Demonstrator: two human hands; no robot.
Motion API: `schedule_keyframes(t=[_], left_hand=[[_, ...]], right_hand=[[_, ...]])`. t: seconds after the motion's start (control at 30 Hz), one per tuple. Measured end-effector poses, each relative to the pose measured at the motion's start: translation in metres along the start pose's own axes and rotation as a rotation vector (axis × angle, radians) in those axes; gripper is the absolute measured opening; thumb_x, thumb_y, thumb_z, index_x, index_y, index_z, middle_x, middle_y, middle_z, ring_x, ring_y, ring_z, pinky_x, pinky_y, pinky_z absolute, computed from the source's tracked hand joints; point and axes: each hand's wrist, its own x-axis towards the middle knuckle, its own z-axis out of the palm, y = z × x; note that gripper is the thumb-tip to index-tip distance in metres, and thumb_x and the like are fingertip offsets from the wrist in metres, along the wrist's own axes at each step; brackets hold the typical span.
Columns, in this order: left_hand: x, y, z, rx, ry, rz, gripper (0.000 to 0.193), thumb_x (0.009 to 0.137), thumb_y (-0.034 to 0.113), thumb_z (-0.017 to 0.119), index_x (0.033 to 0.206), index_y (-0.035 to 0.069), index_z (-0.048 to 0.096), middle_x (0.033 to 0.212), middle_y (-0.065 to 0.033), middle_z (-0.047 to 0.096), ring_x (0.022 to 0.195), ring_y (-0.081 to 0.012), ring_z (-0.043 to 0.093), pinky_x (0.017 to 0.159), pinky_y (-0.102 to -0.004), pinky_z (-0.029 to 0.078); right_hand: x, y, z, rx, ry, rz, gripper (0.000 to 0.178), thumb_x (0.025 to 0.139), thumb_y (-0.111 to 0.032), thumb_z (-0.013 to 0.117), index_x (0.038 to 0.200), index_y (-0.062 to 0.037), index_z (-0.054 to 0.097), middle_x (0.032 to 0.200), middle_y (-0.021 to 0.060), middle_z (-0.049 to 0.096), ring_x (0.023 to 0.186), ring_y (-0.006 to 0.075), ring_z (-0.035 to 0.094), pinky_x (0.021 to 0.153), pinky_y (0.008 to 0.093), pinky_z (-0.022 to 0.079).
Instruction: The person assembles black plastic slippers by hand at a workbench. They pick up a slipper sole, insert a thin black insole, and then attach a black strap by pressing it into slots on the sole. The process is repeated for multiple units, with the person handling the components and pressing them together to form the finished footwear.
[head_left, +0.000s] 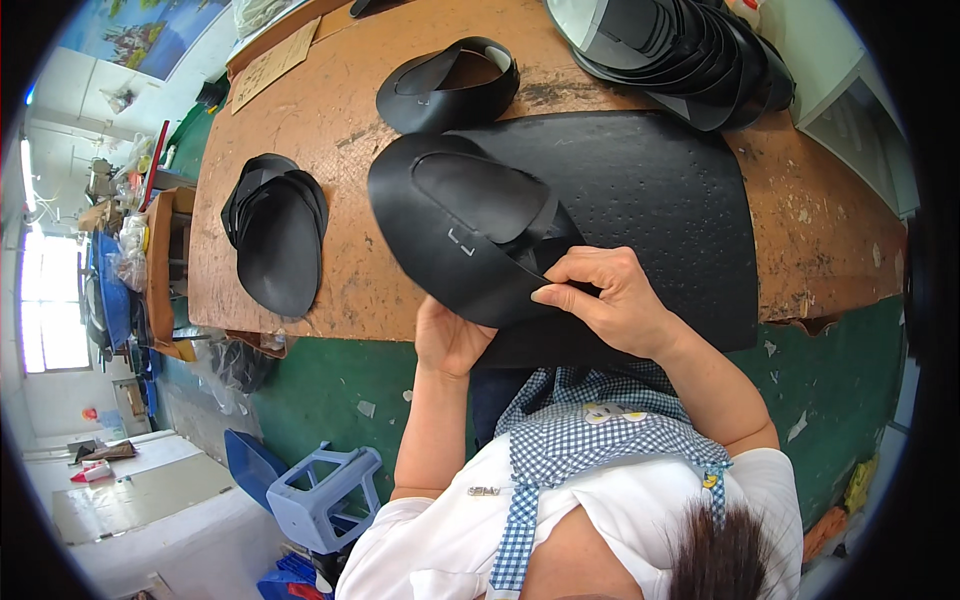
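A black leather shoe upper with small pale corner marks is held above the front half of a black mat. My right hand pinches its edge near the heel end between thumb and fingers. Beneath the near side of the upper, my left hand supports it, palm turned up; its fingertips are hidden under the leather. Behind it on the table stands another black shoe upper, curved into a loop with a lighter lining.
Several black oval pieces lie stacked on the worn wooden table at left. A large pile of black uppers fills the back right. Cardboard lies at the far left edge. A blue plastic stool stands on the green floor.
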Motion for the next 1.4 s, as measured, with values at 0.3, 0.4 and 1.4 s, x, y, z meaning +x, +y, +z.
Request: schedule_keyframes(t=[0.3, 0.4, 1.4], left_hand=[[0.001, -0.021, 0.035, 0.352, 0.253, 0.368, 0.033, 0.089, -0.004, 0.071, 0.121, 0.004, 0.066, 0.115, -0.0074, 0.072, 0.105, -0.0224, 0.071, 0.091, -0.0365, 0.062], [0.000, -0.020, 0.039, 0.337, 0.238, 0.388, 0.030, 0.088, -0.008, 0.069, 0.116, 0.003, 0.069, 0.112, -0.0078, 0.073, 0.102, -0.0230, 0.073, 0.089, -0.0370, 0.063], [-0.008, -0.009, 0.069, 0.130, 0.155, 0.406, 0.040, 0.103, 0.036, 0.054, 0.122, 0.003, 0.067, 0.122, -0.0102, 0.072, 0.114, -0.0252, 0.069, 0.099, -0.0459, 0.058]], right_hand=[[-0.003, 0.000, 0.007, -0.022, 0.067, 0.009, 0.016, 0.089, -0.016, 0.078, 0.086, -0.0004, 0.077, 0.072, 0.0099, 0.070, 0.060, 0.0162, 0.062, 0.057, 0.0305, 0.049], [-0.003, 0.000, 0.010, 0.001, 0.099, -0.010, 0.016, 0.089, -0.015, 0.077, 0.084, -0.0003, 0.077, 0.073, 0.0101, 0.072, 0.063, 0.0164, 0.063, 0.059, 0.0311, 0.050], [-0.006, -0.002, 0.019, 0.202, 0.191, 0.147, 0.016, 0.091, -0.013, 0.075, 0.089, 0.0024, 0.078, 0.077, 0.0102, 0.072, 0.067, 0.0124, 0.063, 0.061, 0.0291, 0.048]])
